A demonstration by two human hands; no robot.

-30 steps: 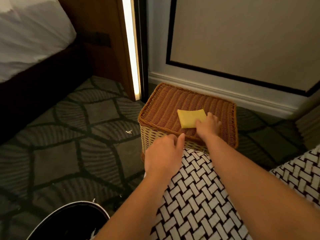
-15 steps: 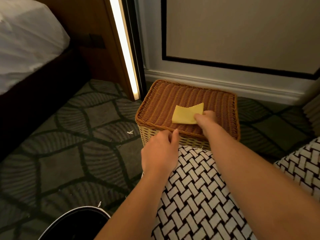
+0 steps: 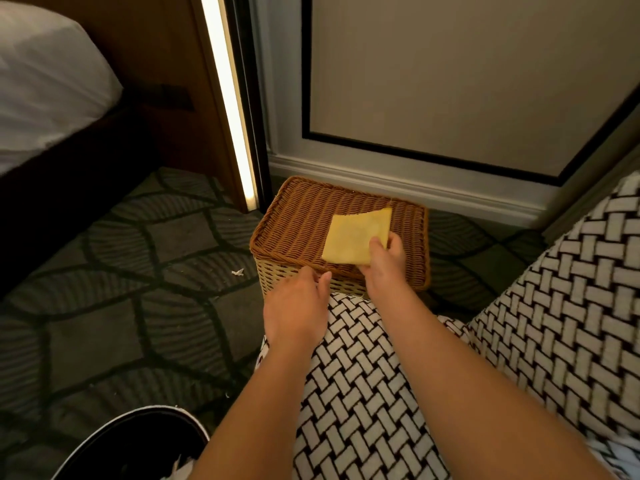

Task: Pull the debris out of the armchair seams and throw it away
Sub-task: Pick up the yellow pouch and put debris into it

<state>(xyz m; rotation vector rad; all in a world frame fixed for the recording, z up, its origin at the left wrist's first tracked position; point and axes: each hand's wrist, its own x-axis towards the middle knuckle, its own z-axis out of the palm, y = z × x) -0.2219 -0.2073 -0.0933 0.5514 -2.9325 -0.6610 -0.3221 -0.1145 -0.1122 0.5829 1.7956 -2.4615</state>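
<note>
Right grip [image 3: 381,259] pinches the cloth [image 3: 355,237] edge; left grip [image 3: 298,304] hangs relaxed, empty. Better to lift the cloth straight up, clear of the basket [image 3: 294,220].

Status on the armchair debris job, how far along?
Done: white scraps lie in the black bin. In hand: right hand pinches a yellow cloth over the wicker basket; left hand holds nothing visible. Left: one white scrap on the carpet; armchair seams can't be judged here.

Cut off and covered
The bottom edge cuts the bin [image 3: 138,445]; the armchair [image 3: 363,393] runs off right; the right hand [image 3: 384,261] covers a corner of the cloth [image 3: 353,237].
</note>
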